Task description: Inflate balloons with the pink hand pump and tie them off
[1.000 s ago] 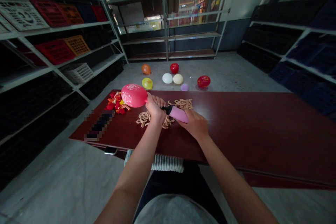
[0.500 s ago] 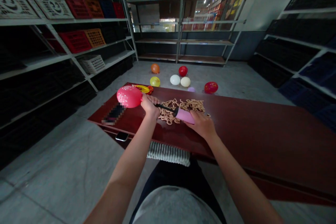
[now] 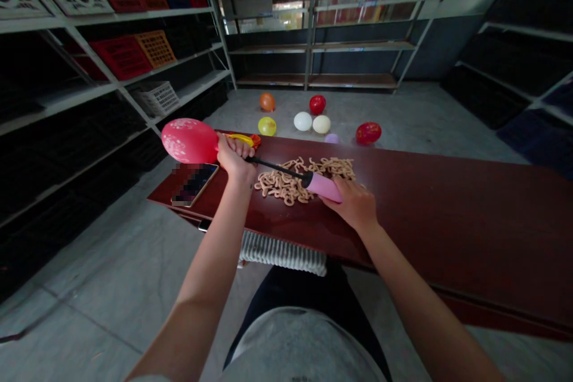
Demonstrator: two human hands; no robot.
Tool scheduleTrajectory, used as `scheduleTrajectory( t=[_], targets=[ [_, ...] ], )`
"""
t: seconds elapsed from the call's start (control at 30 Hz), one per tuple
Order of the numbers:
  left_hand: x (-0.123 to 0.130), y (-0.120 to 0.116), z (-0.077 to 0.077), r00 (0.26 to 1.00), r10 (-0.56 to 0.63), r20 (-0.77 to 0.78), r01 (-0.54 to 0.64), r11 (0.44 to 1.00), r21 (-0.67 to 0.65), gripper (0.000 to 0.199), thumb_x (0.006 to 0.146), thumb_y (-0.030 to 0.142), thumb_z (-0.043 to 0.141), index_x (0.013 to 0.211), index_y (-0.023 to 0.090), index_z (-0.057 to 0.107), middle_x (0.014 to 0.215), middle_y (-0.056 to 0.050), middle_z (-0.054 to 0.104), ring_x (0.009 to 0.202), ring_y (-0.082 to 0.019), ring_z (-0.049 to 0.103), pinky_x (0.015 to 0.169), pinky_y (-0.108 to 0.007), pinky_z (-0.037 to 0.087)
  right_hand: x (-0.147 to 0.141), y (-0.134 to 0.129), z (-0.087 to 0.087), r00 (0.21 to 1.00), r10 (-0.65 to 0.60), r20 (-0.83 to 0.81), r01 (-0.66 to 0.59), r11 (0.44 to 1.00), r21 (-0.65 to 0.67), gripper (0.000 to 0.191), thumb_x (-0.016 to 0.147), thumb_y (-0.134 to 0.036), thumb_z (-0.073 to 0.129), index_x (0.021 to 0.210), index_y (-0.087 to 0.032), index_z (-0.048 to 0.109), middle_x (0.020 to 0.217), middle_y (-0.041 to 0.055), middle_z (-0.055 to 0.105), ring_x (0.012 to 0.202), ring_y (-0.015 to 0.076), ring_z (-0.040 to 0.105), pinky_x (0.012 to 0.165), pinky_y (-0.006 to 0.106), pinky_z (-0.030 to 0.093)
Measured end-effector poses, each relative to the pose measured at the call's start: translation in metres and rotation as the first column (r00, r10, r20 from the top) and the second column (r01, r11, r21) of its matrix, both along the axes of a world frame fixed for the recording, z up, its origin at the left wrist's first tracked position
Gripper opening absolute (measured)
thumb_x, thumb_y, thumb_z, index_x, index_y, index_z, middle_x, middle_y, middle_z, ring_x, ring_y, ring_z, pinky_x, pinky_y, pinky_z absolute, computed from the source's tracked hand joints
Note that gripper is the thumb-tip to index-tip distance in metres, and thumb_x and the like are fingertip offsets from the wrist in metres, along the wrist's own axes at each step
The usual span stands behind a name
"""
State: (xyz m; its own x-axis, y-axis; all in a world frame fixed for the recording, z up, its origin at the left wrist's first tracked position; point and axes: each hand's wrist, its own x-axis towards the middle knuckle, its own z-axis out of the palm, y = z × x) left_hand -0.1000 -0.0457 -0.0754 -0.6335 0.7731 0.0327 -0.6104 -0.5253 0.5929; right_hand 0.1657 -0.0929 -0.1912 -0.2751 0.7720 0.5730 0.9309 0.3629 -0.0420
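A pink-red balloon with a pale print (image 3: 190, 141) sticks out to the left of my left hand (image 3: 236, 158), whose fingers are wrapped round its neck and the pump's end. From there the black rod of a hand pump (image 3: 280, 168) runs right to its pink body (image 3: 325, 187). My right hand (image 3: 353, 203) grips that pink body. Behind and below the pump, a heap of tan, curly pieces (image 3: 286, 185) lies on the dark red table (image 3: 430, 203). A phone (image 3: 197, 184) rests on the table under the balloon.
Yellow and red items (image 3: 244, 139) lie at the table's far left edge. Several balloons, among them a yellow one (image 3: 267, 126) and a dark red one (image 3: 368, 132), are on the floor beyond. Shelves with crates (image 3: 120, 57) stand at the left.
My hands have moved apart, drawing out more of the black rod. The balloon looks bigger and has shifted left with my left hand. The view has tilted down.
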Motion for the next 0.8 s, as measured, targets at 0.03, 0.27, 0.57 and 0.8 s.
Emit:
scheduleTrajectory(
  t=[0.03, 0.27, 0.57, 0.8],
  targets=[
    [0.007, 0.003, 0.001, 1.000, 0.004, -0.006, -0.004, 1.000, 0.005, 0.050, 0.100, 0.030, 0.045, 0.055, 0.020, 0.025, 0.042, 0.008, 0.021, 0.034, -0.006, 0.020, 0.039, -0.024, 0.017, 0.001, 0.001, 0.000, 1.000, -0.024, -0.019, 0.024, 1.000, 0.001, 0.047, 0.083, -0.053, 0.064, 0.117, -0.021, 0.064, 0.107, 0.0090, 0.073, 0.086, 0.0252, 0.068, 0.069, 0.034, 0.045],
    [0.071, 0.020, 0.001, 0.990, -0.124, -0.064, 0.124, 0.992, -0.001, 0.054, 0.096, 0.046, 0.052, 0.056, 0.020, 0.027, 0.042, 0.009, 0.022, 0.033, -0.005, 0.022, 0.037, -0.022, 0.019, 0.006, 0.002, 0.004, 0.985, -0.079, -0.154, 0.084, 0.996, 0.029, 0.040, 0.079, -0.050, 0.067, 0.106, -0.020, 0.066, 0.092, 0.0062, 0.074, 0.079, 0.0239, 0.068, 0.065, 0.032, 0.042],
    [0.141, 0.017, -0.036, 0.979, -0.191, -0.064, 0.188, 0.981, -0.048, 0.052, 0.095, 0.042, 0.053, 0.056, 0.021, 0.026, 0.040, 0.009, 0.023, 0.030, -0.006, 0.025, 0.036, -0.024, 0.019, 0.008, 0.002, 0.002, 0.969, -0.122, -0.214, 0.120, 0.993, -0.023, 0.042, 0.080, -0.045, 0.067, 0.116, -0.023, 0.061, 0.098, 0.0077, 0.074, 0.083, 0.0250, 0.068, 0.067, 0.033, 0.043],
    [0.107, 0.015, -0.048, 0.986, -0.153, 0.069, 0.160, 0.981, -0.107, 0.049, 0.099, 0.030, 0.045, 0.056, 0.021, 0.023, 0.041, 0.009, 0.021, 0.031, -0.006, 0.021, 0.036, -0.024, 0.018, -0.001, 0.004, -0.002, 0.990, -0.026, -0.141, 0.018, 0.998, -0.061, 0.045, 0.083, -0.044, 0.065, 0.121, -0.022, 0.058, 0.106, 0.0090, 0.073, 0.089, 0.0245, 0.068, 0.072, 0.032, 0.045]
  ],
)
